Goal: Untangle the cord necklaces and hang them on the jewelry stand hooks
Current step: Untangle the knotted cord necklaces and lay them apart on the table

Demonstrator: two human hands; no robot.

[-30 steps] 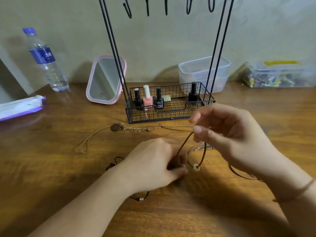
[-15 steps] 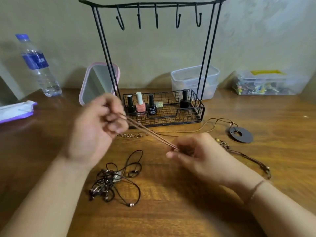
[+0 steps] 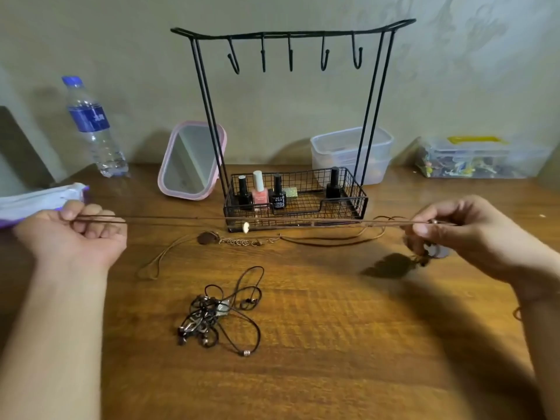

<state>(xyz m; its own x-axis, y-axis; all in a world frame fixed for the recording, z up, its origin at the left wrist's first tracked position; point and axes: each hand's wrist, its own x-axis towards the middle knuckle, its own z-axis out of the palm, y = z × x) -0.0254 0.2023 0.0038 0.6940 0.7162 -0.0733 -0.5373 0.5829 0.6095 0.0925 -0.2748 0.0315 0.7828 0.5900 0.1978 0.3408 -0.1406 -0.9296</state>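
Note:
A brown cord necklace [image 3: 194, 219] with a small white bead is stretched taut and level above the table. My left hand [image 3: 75, 234] grips one end at the left, and my right hand [image 3: 463, 228] pinches the other end at the right. A tangle of black cord necklaces [image 3: 212, 316] lies on the wood in front of me. Another tan cord necklace [image 3: 318, 241] with a dark pendant and chain rings lies before the black jewelry stand [image 3: 291, 34]. The stand's several hooks hang bare.
The stand's wire basket [image 3: 345, 210] holds several nail polish bottles. A pink-framed mirror [image 3: 191, 162] leans left of it, a water bottle [image 3: 94, 128] farther left, a white and purple pack [image 3: 39, 198] by my left hand. Two clear plastic boxes [image 3: 348, 150] stand at the back right.
My hands have pulled far apart, left hand going left and right hand going right, drawing the brown cord out straight. The view has tilted up, showing the whole stand.

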